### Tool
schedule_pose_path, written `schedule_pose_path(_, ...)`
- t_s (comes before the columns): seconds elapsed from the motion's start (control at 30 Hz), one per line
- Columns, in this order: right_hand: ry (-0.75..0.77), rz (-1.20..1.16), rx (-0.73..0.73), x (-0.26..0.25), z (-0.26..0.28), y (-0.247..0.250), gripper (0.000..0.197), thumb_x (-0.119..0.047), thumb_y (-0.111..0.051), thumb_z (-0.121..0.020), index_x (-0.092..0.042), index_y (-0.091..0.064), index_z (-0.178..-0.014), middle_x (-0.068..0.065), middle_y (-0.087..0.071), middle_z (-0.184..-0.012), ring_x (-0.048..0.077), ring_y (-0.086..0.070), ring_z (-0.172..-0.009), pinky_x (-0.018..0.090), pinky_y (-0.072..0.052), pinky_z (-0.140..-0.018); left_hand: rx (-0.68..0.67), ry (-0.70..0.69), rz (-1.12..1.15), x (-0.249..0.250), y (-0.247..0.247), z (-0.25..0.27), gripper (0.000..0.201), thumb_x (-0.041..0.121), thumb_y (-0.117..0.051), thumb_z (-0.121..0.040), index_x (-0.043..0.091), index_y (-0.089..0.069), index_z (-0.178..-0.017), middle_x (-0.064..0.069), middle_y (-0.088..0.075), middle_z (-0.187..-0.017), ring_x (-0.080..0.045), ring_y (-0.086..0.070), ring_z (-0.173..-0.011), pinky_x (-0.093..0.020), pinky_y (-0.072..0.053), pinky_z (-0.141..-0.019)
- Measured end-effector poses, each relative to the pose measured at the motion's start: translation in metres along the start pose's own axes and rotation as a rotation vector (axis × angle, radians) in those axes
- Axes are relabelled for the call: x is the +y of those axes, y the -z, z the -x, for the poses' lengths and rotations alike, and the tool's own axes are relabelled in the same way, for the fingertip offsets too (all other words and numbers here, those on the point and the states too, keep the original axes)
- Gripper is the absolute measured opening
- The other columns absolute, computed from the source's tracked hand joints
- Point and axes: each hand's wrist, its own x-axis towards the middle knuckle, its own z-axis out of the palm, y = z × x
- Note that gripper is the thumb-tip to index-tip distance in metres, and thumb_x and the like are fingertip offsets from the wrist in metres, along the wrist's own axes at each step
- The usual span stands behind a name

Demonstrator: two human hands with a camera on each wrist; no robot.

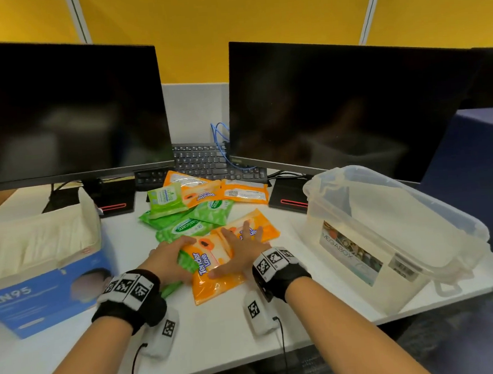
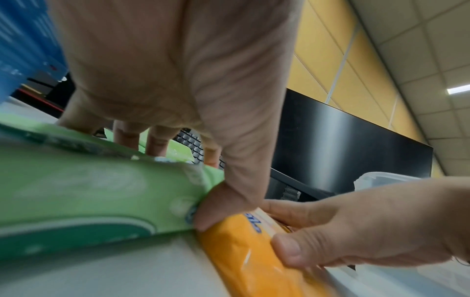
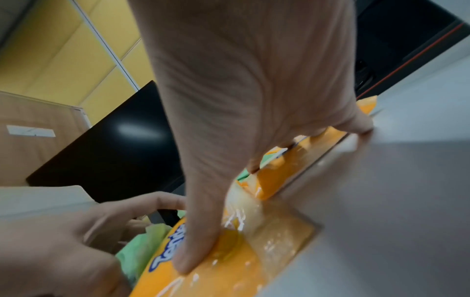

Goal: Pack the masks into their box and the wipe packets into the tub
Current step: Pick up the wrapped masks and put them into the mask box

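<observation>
Glossy plastic-film wipe pkts point(image 1: 213, 265), translucent plastic tub point(image 1: 328, 210), matt cardboard mask box point(image 1: 29, 304), smooth desk point(image 1: 214, 335).

A black keyboard point(image 1: 199, 161) and blue cable point(image 1: 220, 136) lie between left monitor point(image 1: 68, 111) and right monitor point(image 1: 344, 107) on a white desk point(image 1: 220, 329).

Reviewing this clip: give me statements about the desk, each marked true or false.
1. The mask box stands left of the tub. True.
2. The left monitor is lit. False: its screen is dark.
3. The right hand lies flat on an orange packet. True.
4. The tub holds packets. False: none shows in it; they lie on the desk.
5. The left hand holds a mask. False: it is on a green packet.
</observation>
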Motion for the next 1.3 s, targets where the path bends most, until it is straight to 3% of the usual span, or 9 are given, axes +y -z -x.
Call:
schedule_pose_path(0.2,-0.146,-0.049,0.117,0.006,-0.016,-0.001,0.08,-0.055,-0.051,-0.09,-0.043,0.0,-0.15,0.003,0.019,-0.16,0.044,0.016,-0.144,0.068,-0.008,-0.11,0.384,0.01,-0.02,0.017,0.007,0.002,0.08,0.027,-0.073,-0.071,0.033,-0.032,-0.139,-0.009,-0.031,-0.142,-0.033,-0.029,-0.134,-0.053,-0.026,-0.112)
schedule_pose_path(0.33,-0.291,-0.028,0.119,0.0,-0.027,-0.002,0.067,-0.038,-0.04,-0.099,-0.037,0.001,-0.152,0.01,0.016,-0.16,0.048,0.01,-0.143,0.067,-0.009,-0.112,0.154,0.09,-0.173,0.009,0.016,0.001,0.078,0.027,-0.065,-0.079,0.04,-0.023,-0.143,-0.008,-0.026,-0.147,-0.035,-0.027,-0.138,-0.059,-0.021,-0.112)
schedule_pose_path(0.47,-0.445,-0.01,0.134,-0.008,-0.021,0.013,0.073,-0.026,-0.043,-0.097,-0.022,0.002,-0.154,0.021,0.01,-0.158,0.05,0.008,-0.143,0.067,-0.007,-0.112,-0.043,0.045,0.022,-0.002,0.028,-0.002,0.081,0.023,-0.066,-0.08,0.035,-0.02,-0.146,-0.014,-0.03,-0.146,-0.034,-0.036,-0.133,-0.044,-0.035,-0.11)
schedule_pose_path(0.57,-0.045,0.001,0.317,-0.033,-0.004,0.012,0.07,-0.032,-0.048,-0.095,-0.031,-0.009,-0.153,0.013,0.007,-0.16,0.043,0.006,-0.145,0.063,-0.007,-0.114,0.097,0.115,0.255,-0.012,0.039,-0.001,0.083,0.022,-0.063,-0.082,0.03,-0.016,-0.149,-0.019,-0.025,-0.149,-0.035,-0.033,-0.136,-0.044,-0.033,-0.112)
schedule_pose_path(0.67,0.308,0.038,0.076,-0.057,0.005,-0.001,0.07,-0.044,-0.055,-0.09,-0.05,-0.015,-0.147,0.002,0.015,-0.16,0.038,0.016,-0.145,0.067,-0.002,-0.11,0.456,0.233,0.555,-0.02,0.044,0.002,0.087,0.014,-0.061,-0.085,0.022,-0.006,-0.151,-0.018,-0.005,-0.157,-0.036,-0.016,-0.144,-0.045,-0.021,-0.118)
schedule_pose_path(0.8,0.17,0.117,0.134,-0.063,-0.018,-0.016,0.06,-0.026,-0.044,-0.098,-0.052,-0.018,-0.145,0.005,0.015,-0.16,0.039,0.015,-0.146,0.07,-0.004,-0.109,0.57,0.213,0.732,-0.019,0.051,0.017,0.089,0.01,-0.059,-0.087,0.015,0.002,-0.152,-0.018,-0.005,-0.158,-0.035,-0.016,-0.144,-0.043,-0.02,-0.116)
schedule_pose_path(0.93,-0.066,0.027,0.184,-0.073,-0.029,-0.003,0.053,-0.024,-0.043,-0.096,-0.038,-0.028,-0.145,0.007,0.004,-0.161,0.041,0.005,-0.146,0.068,-0.01,-0.11,0.618,0.032,0.562,-0.017,0.062,0.042,0.067,0.006,-0.057,-0.088,0.01,-0.027,-0.147,-0.013,-0.032,-0.15,-0.026,-0.032,-0.138,-0.031,-0.027,-0.112)
schedule_pose_path(1.13,0.724,-0.319,0.327,-0.144,0.02,0.023,0.057,-0.027,-0.055,-0.095,-0.024,-0.033,-0.147,0.004,-0.032,-0.152,0.02,-0.035,-0.138,0.036,-0.034,-0.113,0.891,-0.199,0.332,-0.024,0.114,0.106,0.04,-0.001,-0.047,-0.088,0.012,-0.059,-0.123,-0.006,-0.058,-0.125,-0.02,-0.052,-0.118,-0.025,-0.037,-0.099)
schedule_pose_path(1.3,0.62,-0.719,0.031,-0.212,0.036,0.015,0.082,-0.066,-0.058,-0.08,-0.026,-0.031,-0.146,0.0,-0.049,-0.139,0.017,-0.051,-0.125,0.034,-0.044,-0.102,0.967,0.235,0.261,-0.091,0.146,0.129,0.045,0.017,-0.053,-0.089,0.006,-0.049,-0.131,-0.019,-0.049,-0.134,-0.034,-0.042,-0.127,-0.039,-0.032,-0.107)
